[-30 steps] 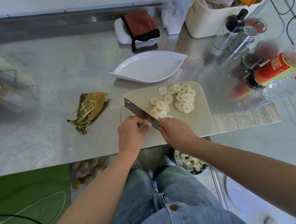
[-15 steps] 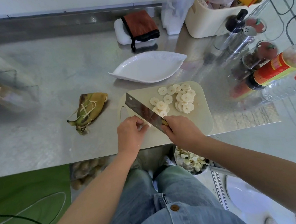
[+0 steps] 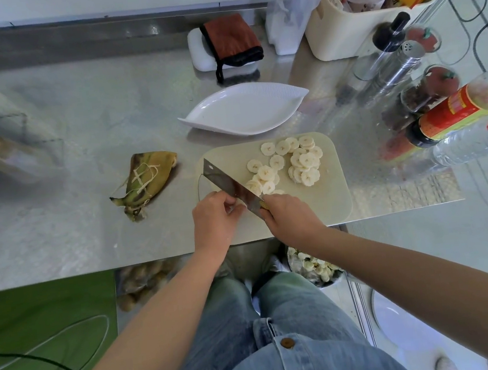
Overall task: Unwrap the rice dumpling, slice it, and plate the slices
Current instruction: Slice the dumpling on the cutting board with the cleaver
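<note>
The rice dumpling (image 3: 238, 208) is down to a pale stub on the near left part of the cutting board (image 3: 325, 200). It is mostly hidden under fingers, so I cannot tell its long axis. Its slices (image 3: 293, 161) lie flat in a loose, overlapping heap across the far right half of the board. The left hand (image 3: 213, 218) has its grip curled, fingertips pinching the stub just beside the blade. The right hand (image 3: 291, 216) has its grip wrapped round the handle of the cleaver (image 3: 231, 186), whose blade runs from near right to far left. The leaf wrapper (image 3: 146, 180), with loose string on it, lies left of the board, its pointed end near left and its open end far right. A white leaf-shaped plate (image 3: 244, 115) sits just beyond the board. All rest on a steel counter (image 3: 80, 126), with sauce bottles (image 3: 455, 114) and a metal shaker (image 3: 396, 66) crowded at its right end. Below the near edge are a bowl of slices (image 3: 314, 264) and a green floor mat (image 3: 41, 326).
</note>
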